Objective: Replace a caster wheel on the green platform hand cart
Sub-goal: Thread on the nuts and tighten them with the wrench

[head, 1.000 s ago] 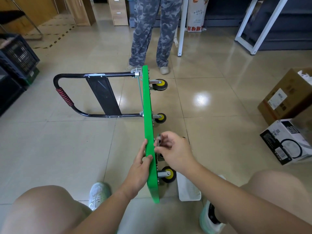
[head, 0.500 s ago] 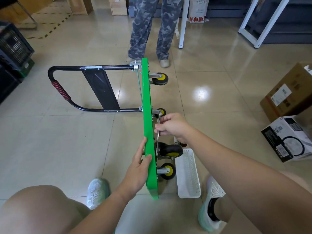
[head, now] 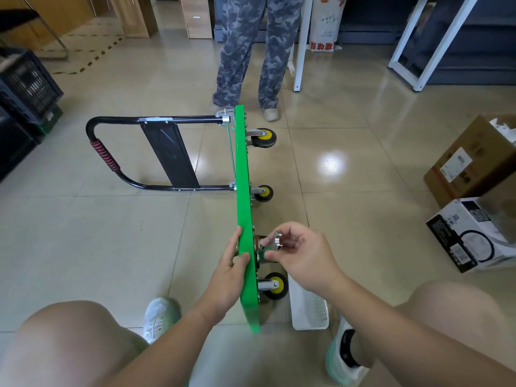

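Caster wheel (head: 260, 255) under work sits against the underside of the green platform cart (head: 242, 177), which stands on its long edge on the tile floor. The wheel is mostly hidden behind the right hand (head: 304, 255). That hand pinches a silver wrench (head: 277, 241) at the caster's mount. The left hand (head: 229, 272) grips the deck's upper edge to steady it. Three other casters (head: 265, 138) are bolted along the same face. The bolt work looks midway, but whether it is loosening or tightening cannot be told. A white basket (head: 310, 311) lies just beside the deck's near end.
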Tool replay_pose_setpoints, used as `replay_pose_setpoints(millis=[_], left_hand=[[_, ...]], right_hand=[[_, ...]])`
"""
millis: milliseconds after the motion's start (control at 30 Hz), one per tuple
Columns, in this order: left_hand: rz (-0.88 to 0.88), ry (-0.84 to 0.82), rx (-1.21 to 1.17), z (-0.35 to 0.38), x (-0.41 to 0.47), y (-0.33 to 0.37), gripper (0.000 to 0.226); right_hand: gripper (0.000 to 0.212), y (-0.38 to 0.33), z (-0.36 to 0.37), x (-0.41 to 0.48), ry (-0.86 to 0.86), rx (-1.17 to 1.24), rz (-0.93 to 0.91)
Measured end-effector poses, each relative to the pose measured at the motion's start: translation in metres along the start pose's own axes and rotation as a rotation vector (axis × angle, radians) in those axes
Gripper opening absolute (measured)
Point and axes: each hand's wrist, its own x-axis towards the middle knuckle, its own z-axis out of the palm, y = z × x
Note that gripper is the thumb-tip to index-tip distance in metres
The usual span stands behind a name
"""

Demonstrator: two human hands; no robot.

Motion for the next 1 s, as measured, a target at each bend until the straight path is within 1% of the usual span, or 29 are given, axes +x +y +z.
replay_pose_setpoints(millis=[167, 300, 400, 500, 600, 667, 733, 833, 900, 1000], left_hand=[[-0.007, -0.008, -0.036, 0.000, -0.001, 0.001, 0.058], [-0.005, -0.021, -0.052, 0.000, -0.001, 0.000, 0.054], [0.000, -0.027, -0.039, 0.000, 0.000, -0.001, 0.056], [-0.006, -0.022, -0.034, -0.001, 0.002, -0.002, 0.056], [-0.008, -0.028, -0.030, -0.002, 0.004, -0.003, 0.054], [-0.009, -0.029, -0.030, -0.003, 0.005, -0.005, 0.055], [-0.010, -0.035, -0.028, -0.004, 0.006, -0.007, 0.057], [-0.005, -0.050, -0.025, -0.005, 0.006, -0.007, 0.057], [0.000, -0.045, -0.020, -0.005, 0.007, -0.007, 0.057], [0.010, -0.051, -0.025, -0.004, 0.007, -0.008, 0.057]], right_hand=[[0.031, 0.013, 0.009, -0.005, -0.001, -0.028, -0.043], [0.038, 0.021, 0.016, -0.004, -0.072, -0.104, -0.110], [0.036, 0.018, 0.017, 0.005, -0.034, -0.126, -0.117], [0.029, 0.007, 0.018, 0.039, 0.022, -0.185, -0.021], [0.021, -0.001, 0.014, 0.083, 0.013, -0.298, 0.149], [0.016, -0.003, 0.012, 0.103, -0.041, -0.250, 0.293], [0.011, -0.004, 0.011, 0.112, -0.080, -0.189, 0.373], [0.015, -0.011, 0.006, 0.109, -0.070, -0.132, 0.327], [0.020, -0.020, 0.000, 0.099, -0.048, -0.102, 0.243], [0.023, -0.032, -0.008, 0.072, -0.038, -0.123, 0.108]])
